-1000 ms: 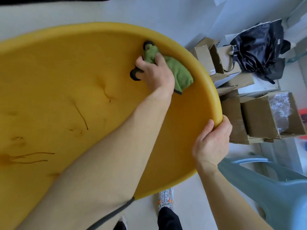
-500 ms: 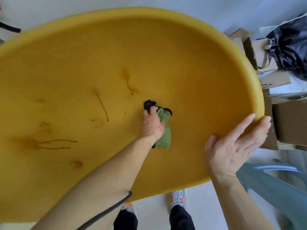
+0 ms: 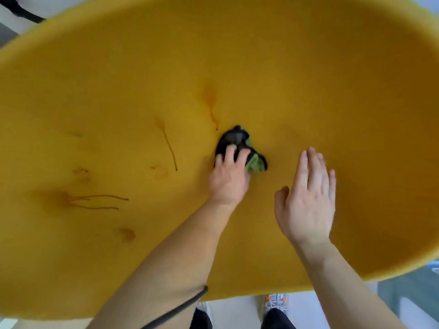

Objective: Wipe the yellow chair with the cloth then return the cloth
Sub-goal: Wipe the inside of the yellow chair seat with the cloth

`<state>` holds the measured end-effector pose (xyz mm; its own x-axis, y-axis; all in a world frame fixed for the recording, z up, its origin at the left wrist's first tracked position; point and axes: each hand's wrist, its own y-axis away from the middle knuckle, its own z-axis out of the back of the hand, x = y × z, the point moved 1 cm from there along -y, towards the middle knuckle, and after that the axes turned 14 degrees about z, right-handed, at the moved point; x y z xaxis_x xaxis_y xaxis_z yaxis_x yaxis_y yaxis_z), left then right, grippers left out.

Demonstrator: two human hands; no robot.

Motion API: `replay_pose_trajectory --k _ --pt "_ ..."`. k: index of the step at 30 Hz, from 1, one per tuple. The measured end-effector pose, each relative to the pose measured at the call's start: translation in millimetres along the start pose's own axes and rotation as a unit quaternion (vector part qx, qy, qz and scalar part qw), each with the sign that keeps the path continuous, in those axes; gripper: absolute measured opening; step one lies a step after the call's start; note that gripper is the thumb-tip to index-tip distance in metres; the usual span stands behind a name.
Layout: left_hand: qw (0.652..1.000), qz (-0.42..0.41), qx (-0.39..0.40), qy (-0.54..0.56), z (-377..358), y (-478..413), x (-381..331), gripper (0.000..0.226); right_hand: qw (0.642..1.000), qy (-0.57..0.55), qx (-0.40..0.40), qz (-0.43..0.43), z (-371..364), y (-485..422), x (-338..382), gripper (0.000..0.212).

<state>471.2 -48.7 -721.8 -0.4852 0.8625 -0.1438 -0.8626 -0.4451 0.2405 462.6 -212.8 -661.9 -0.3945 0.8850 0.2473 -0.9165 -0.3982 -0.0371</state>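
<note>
The yellow chair (image 3: pixel 308 74) fills almost the whole view as a broad curved shell with brown streaks and stains. A bunched green and black cloth (image 3: pixel 240 141) lies against its middle. My left hand (image 3: pixel 229 176) holds the cloth, fingers curled over it, pressing it to the yellow surface. To its right my right hand (image 3: pixel 308 198) is over the shell with straight fingers, holding nothing; whether it touches the surface I cannot tell.
Brown drip marks (image 3: pixel 99 201) run across the chair's left half. Below the chair's lower rim I see pale floor and my shoes (image 3: pixel 276 301). A black strap (image 3: pixel 21 11) crosses the top left corner.
My left hand has wiped the cloth from the chair's upper right rim to its middle. My right hand has let go of the right rim and moved inward over the shell.
</note>
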Motion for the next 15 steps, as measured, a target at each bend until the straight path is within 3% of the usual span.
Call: replay_pose_trajectory --k 3,5,8,10,12,15 --pt "0.98 -0.152 0.098 -0.084 -1.7 19.7 27.1 0.053 0.998 -0.015 0.056 0.003 -22.1 -13.0 11.1 0.072" --pt "0.977 -0.183 0.033 -0.103 21.6 -0.2 45.0 0.051 0.995 -0.019 0.096 0.02 -31.0 -17.6 18.4 0.075" --pt "0.984 -0.026 -0.174 -0.022 74.0 -63.2 55.4 0.045 0.987 -0.009 0.155 0.04 -43.5 -20.5 25.0 0.083" --pt "0.972 0.021 -0.232 0.006 97.5 -94.6 53.7 0.053 0.984 -0.001 0.173 0.039 -55.4 -17.6 25.1 0.084" --pt "0.975 -0.003 -0.223 -0.017 88.2 -99.2 53.7 0.057 0.983 0.01 0.178 0.038 -68.1 -11.3 25.9 0.084" --pt "0.986 -0.1 -0.111 -0.069 20.3 -50.1 65.2 0.043 0.983 0.019 0.177 0.038 -86.0 2.8 29.3 0.083"
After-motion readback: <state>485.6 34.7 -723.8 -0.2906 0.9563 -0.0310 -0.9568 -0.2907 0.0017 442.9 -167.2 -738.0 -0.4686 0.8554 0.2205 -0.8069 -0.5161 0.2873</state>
